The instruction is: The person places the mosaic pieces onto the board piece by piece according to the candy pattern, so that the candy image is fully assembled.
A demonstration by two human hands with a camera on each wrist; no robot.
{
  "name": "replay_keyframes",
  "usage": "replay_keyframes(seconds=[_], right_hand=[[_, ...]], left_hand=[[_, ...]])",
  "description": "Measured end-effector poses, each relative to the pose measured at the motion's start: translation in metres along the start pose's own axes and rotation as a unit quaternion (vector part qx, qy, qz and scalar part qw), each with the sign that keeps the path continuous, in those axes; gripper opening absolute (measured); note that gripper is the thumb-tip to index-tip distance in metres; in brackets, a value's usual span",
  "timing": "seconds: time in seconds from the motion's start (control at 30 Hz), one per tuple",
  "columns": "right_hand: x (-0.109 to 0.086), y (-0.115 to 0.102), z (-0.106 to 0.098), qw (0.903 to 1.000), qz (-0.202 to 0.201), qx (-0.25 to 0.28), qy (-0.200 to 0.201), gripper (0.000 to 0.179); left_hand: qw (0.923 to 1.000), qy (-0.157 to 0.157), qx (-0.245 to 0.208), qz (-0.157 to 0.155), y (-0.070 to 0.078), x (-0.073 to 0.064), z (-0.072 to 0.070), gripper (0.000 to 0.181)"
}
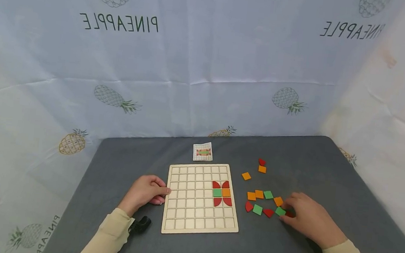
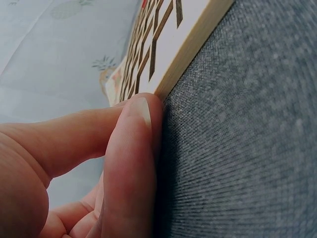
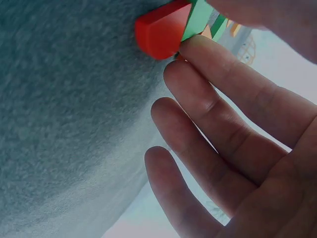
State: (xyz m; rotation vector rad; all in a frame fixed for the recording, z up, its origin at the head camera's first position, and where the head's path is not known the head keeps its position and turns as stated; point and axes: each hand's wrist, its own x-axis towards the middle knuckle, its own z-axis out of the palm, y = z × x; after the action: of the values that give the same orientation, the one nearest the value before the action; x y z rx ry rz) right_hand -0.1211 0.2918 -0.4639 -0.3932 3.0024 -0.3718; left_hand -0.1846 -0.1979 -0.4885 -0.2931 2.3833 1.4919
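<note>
A wooden grid board point(image 1: 189, 213) lies on the dark table, its left edge held by my left hand point(image 1: 148, 191). In the left wrist view, the thumb and index finger of the left hand point(image 2: 126, 148) meet at the edge of the board point(image 2: 185, 49). To the right of the board, my right hand point(image 1: 306, 217) pinches a green square tile point(image 1: 280, 211) between thumb and index finger. In the right wrist view, the other fingers of the right hand point(image 3: 233, 124) are spread, and a red curved tile point(image 3: 163, 29) lies beside the green tile point(image 3: 197, 20). On the board sit red petal-shaped tiles point(image 1: 216, 184), a green square point(image 1: 217, 193) and an orange square point(image 1: 226, 192).
Loose orange tiles point(image 1: 251, 196), green tiles point(image 1: 258, 209) and red tiles point(image 1: 268, 213) are scattered between board and right hand. Farther back lie an orange tile point(image 1: 246, 176) and a red one point(image 1: 262, 162). A small pattern card point(image 1: 203, 152) is behind the board. Pineapple-print cloth point(image 1: 208, 62) surrounds the table.
</note>
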Motion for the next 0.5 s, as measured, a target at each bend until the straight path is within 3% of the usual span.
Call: replay_keyframes(seconds=[0.27,0.5], right_hand=[[0.002,0.0,0.0,0.9999,-0.005,0.011,0.001,0.02],[0.024,-0.027,-0.002,0.9977,-0.054,0.031,0.027,0.019]], left_hand=[[1.0,-0.001,-0.003,-0.001,0.0,0.001,0.001,0.027],[1.0,0.002,-0.001,-0.003,0.0,0.001,0.002,0.027]])
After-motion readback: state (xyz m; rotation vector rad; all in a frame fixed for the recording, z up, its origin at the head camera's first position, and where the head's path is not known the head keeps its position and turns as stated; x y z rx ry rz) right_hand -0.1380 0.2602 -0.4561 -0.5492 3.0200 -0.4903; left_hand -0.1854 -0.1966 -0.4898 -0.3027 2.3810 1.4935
